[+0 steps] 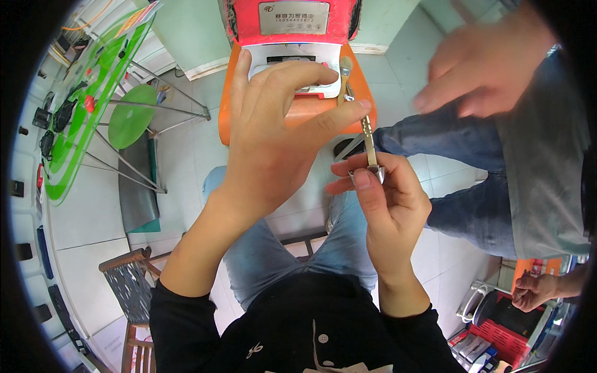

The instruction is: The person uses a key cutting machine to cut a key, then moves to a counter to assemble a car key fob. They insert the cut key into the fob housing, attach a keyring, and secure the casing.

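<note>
My right hand (395, 208) pinches a key (370, 146) by its head end between thumb and fingers, the long notched blade pointing up and away from me. My left hand (273, 124) is open, its fingers spread in front of the red and white machine. My left thumb reaches over to the tip of the blade; whether it touches the key I cannot tell. Beyond my hands the machine (249, 56) sits on an orange seat (233, 118), partly hidden by my left fingers. A small brush (344, 78) lies at the machine's right side.
At the right stands a person in jeans, one blurred hand (479, 68) raised near my work and the other hand (533, 291) lower down. A green-edged glass table (59, 180) is on the left, above a wooden chair (127, 283). A red crate (497, 339) stands lower right.
</note>
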`<state>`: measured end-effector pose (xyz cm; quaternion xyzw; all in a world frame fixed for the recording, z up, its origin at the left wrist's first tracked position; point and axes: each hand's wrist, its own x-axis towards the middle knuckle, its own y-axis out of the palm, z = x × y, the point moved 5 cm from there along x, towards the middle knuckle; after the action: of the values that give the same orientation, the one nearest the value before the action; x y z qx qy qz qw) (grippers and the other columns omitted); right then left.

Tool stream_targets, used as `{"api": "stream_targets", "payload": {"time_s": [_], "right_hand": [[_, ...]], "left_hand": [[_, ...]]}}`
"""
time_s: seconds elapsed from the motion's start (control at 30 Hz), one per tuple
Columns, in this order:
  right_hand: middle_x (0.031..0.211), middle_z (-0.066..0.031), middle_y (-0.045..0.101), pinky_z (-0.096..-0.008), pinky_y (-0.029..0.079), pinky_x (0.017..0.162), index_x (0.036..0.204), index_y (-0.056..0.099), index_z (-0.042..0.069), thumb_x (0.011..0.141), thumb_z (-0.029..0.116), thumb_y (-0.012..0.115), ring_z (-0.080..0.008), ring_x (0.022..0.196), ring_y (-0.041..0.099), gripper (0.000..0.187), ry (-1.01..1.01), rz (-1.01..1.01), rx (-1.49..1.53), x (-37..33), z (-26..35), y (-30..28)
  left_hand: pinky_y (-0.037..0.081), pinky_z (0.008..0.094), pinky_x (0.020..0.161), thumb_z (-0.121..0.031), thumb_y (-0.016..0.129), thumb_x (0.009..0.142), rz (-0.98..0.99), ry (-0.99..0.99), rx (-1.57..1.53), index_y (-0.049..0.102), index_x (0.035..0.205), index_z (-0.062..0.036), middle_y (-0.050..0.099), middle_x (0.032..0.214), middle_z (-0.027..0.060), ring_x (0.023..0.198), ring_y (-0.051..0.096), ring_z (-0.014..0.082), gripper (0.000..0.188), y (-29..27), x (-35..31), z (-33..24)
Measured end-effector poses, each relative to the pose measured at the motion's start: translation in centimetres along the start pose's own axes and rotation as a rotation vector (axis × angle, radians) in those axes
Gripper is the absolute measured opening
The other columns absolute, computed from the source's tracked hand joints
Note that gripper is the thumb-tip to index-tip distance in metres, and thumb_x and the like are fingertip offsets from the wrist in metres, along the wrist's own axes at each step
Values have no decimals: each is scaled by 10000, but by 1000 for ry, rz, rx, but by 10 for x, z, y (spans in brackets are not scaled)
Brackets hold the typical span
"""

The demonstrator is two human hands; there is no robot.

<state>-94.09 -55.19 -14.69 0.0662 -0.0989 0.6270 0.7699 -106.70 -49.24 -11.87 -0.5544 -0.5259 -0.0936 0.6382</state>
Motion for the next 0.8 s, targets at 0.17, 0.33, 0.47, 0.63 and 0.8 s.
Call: {"api": "stream_targets", "payload": {"time_s": [0.17,0.33,0.47,0.63,0.8], "right_hand": [[742,-91,624,-235,467,595,882,548,-10,772,40,649,-155,680,631,158,-198,-54,-324,0,0,-6],[731,-77,621,-232,467,586,866,545,-6,781,31,634,-145,650,617,129,-200,-115,-299,4,-3,-13],[715,-65,617,-223,467,590,866,532,-10,789,11,617,-123,636,606,117,-200,-159,-246,5,0,-19],[704,-69,612,-220,463,605,860,507,-7,781,20,646,-104,650,599,163,-266,-257,-219,7,7,-34],[705,-98,600,-255,455,569,810,497,13,742,74,703,-158,602,586,225,-319,-238,-510,11,11,-37]], "left_hand": [[195,577,997,-43,574,711,15,-12,-4,668,991,-195,534,1062,55,1029,496,237,332,-2,3,-3],[190,570,1008,-19,567,697,-23,0,-42,667,988,-173,539,1060,57,1014,510,231,344,-7,0,-7],[189,564,1011,-5,566,695,-50,-43,-33,667,996,-166,541,1058,49,1005,520,230,356,-7,0,-4],[211,550,1006,-4,559,739,-53,75,-84,659,1022,-167,541,1066,62,1009,521,237,341,-3,0,-22],[245,533,998,-8,553,754,-118,-79,-4,659,1028,-161,541,1058,76,1000,523,242,331,-13,4,-7]]}}
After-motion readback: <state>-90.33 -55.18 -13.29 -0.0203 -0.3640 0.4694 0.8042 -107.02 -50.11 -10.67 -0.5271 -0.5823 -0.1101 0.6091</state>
